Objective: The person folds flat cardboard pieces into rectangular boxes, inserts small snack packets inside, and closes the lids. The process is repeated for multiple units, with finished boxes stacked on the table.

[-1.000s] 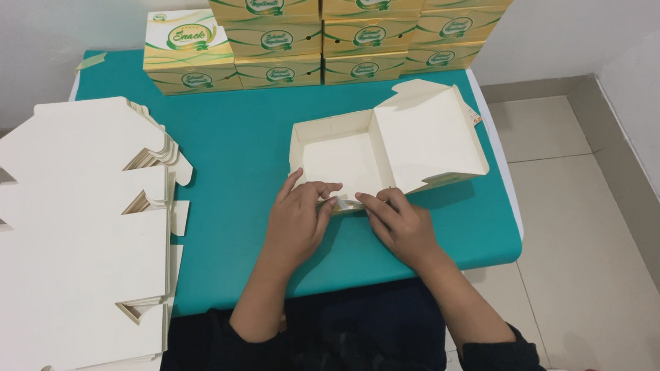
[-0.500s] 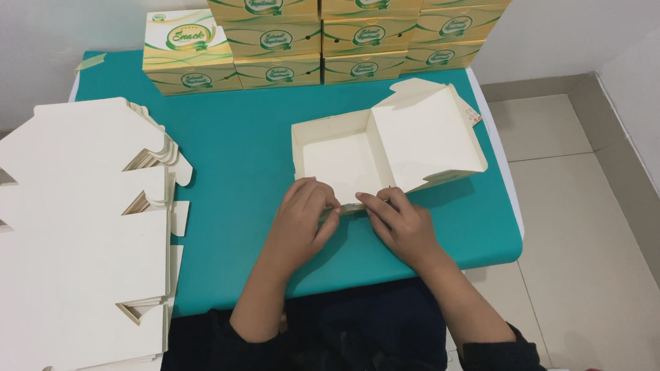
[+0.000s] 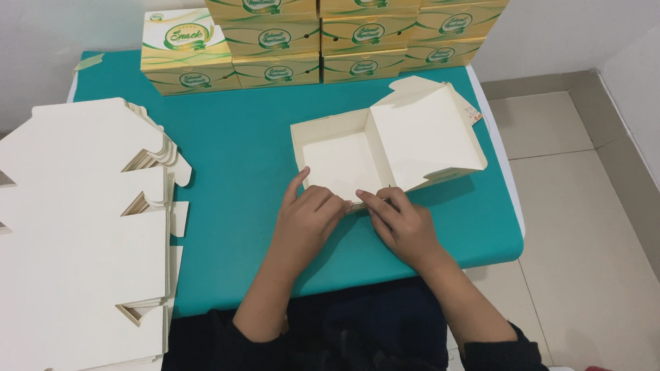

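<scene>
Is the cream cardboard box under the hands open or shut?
Open: the box shows its empty inside, lid flap spread to one side.

Table [image 3: 243, 145], teal top, white edge. Directly on it: half-folded cream carton [image 3: 389, 147], lid open to the right, near the front edge; stacked printed green-and-gold boxes [image 3: 321, 33] along the far edge; pile of flat cream carton blanks [image 3: 66, 240] overhanging its left side.
</scene>
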